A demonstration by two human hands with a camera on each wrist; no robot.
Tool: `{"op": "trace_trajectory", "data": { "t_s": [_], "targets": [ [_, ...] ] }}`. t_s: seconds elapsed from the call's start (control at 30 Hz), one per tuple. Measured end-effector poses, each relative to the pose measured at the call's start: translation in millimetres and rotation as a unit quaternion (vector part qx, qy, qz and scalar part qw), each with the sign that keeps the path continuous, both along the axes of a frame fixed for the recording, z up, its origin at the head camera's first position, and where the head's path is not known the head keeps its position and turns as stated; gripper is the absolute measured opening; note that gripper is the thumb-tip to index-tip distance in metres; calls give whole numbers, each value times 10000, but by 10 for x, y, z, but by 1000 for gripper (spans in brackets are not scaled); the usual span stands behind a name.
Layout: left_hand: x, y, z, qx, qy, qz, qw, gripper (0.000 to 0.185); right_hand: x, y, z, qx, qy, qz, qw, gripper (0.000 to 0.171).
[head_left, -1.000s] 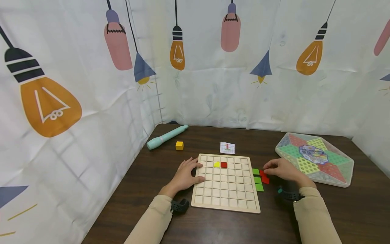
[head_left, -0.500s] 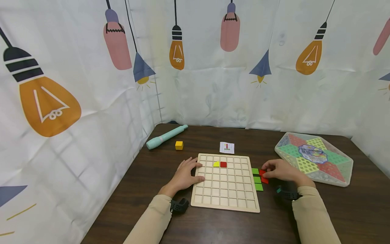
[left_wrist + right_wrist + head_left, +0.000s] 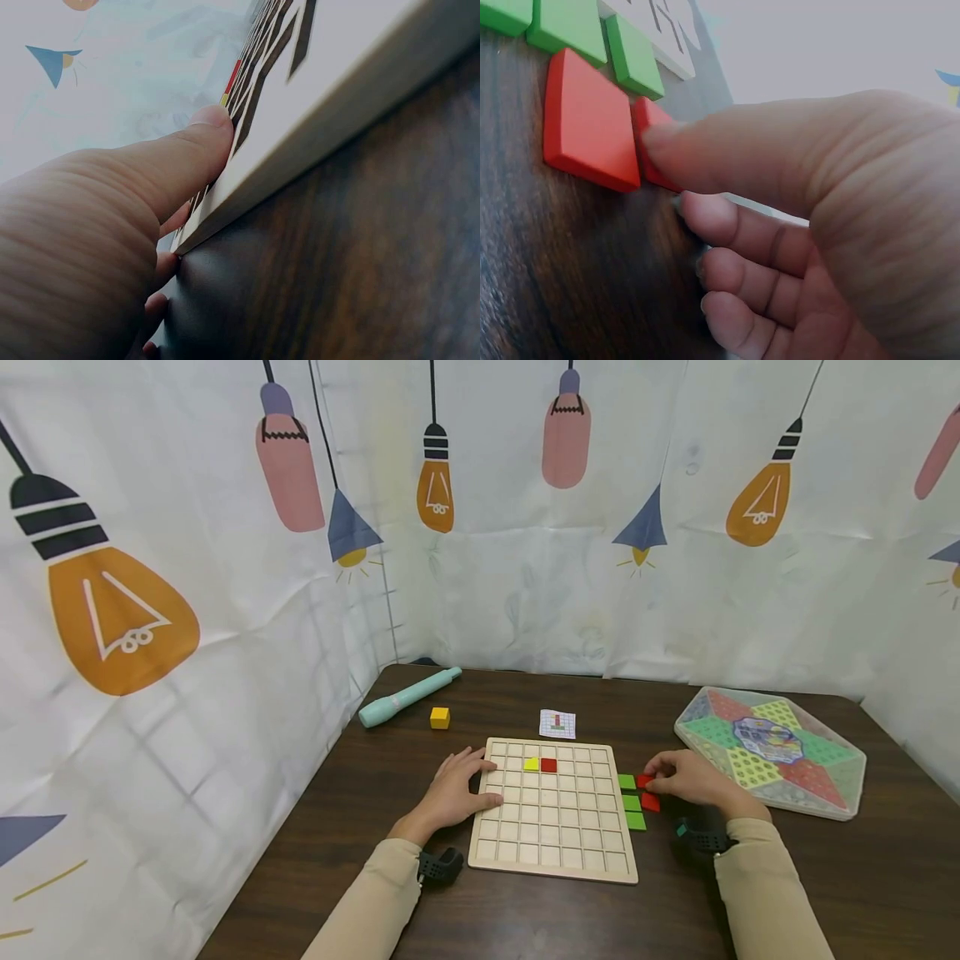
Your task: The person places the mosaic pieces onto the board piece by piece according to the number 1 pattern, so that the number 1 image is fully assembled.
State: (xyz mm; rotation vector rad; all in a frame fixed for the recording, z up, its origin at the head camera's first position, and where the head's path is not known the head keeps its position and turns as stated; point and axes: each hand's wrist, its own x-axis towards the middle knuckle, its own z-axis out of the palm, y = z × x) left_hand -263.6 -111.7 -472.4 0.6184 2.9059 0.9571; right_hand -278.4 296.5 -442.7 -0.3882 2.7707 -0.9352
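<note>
A wooden grid board (image 3: 552,839) lies on the dark table, with a yellow tile (image 3: 532,764) and a red tile (image 3: 549,765) side by side in its second row. My left hand (image 3: 486,781) rests flat on the board's left edge; its thumb (image 3: 191,154) lies on the top face. Right of the board, three green tiles (image 3: 632,802) sit in a column beside two red tiles. My right hand (image 3: 649,779) pinches the upper red tile (image 3: 649,124), thumb on its edge; the index finger is hidden. The other red tile (image 3: 589,120) lies loose beside it.
A teal pen-shaped tool (image 3: 408,696) and a yellow cube (image 3: 439,717) lie at the back left. A small pattern card (image 3: 558,724) sits behind the board. A hexagonal checkers game (image 3: 772,752) fills the right side. Printed curtains close off the left and back.
My right hand has crept slightly left, closing its fingers onto the upper red tile. The left hand and the board have not moved.
</note>
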Motion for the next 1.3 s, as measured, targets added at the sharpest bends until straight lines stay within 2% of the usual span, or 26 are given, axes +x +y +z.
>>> {"op": "trace_trajectory", "data": {
  "t_s": [0.2, 0.5, 0.83, 1.07, 1.3],
  "targets": [
    [3, 2, -5, -4, 4, -19, 10000, 57, 6, -10, -27, 296, 229, -366, 9986, 20],
    [-2, -2, -4, 2, -2, -3, 10000, 57, -14, -27, -44, 363, 415, -396, 9977, 25],
    [5, -9, -9, 6, 18, -12, 10000, 57, -71, -74, -74, 698, 671, -374, 9946, 24],
    [6, -1, -4, 31, 2, -30, 10000, 56, -58, -92, -58, 725, 632, -420, 9945, 25],
    [9, 3, -3, 36, 4, -27, 10000, 56, -57, -91, -84, 523, 719, -555, 9945, 28]
  ]
}}
